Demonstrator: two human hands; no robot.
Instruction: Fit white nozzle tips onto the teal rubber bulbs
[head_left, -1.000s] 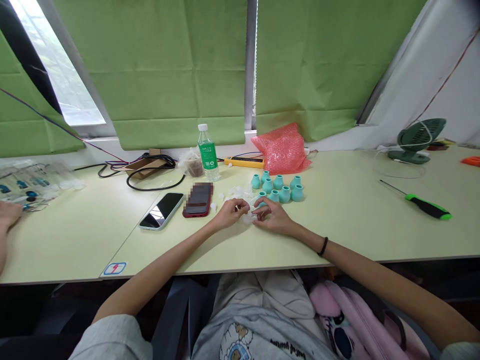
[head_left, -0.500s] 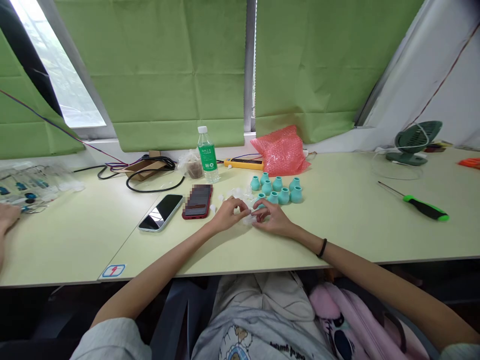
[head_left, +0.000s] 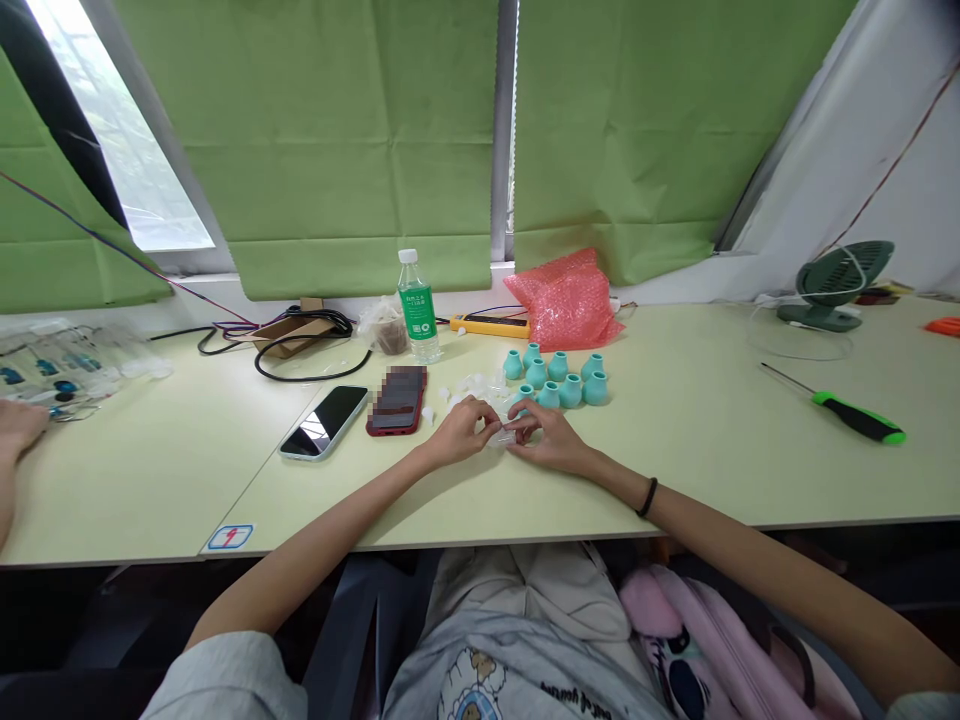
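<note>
Both hands meet over the table around a small piece of clear plastic [head_left: 501,438], too small to make out in full. My left hand [head_left: 466,430] pinches its left side between thumb and forefinger. With bent fingers close together, my right hand [head_left: 547,436] grips it from the right. Just beyond my fingers stand several turquoise vase-shaped pieces [head_left: 571,390], one partly hidden behind my right hand. Crumpled clear plastic [head_left: 480,385] lies behind my left hand, with small white bits [head_left: 428,414] to its left.
Two phones, one silver-edged [head_left: 324,422] and one red-cased [head_left: 397,400], lie left of my hands. Behind are a water bottle [head_left: 418,310], a yellow tool [head_left: 489,326] and pink bubble wrap [head_left: 570,305]. A screwdriver [head_left: 859,416] and fan [head_left: 832,290] are right; another person's hand [head_left: 21,428] is far left.
The view has shifted very slightly. My hands stay together at the clear plastic, with only small finger movement.
</note>
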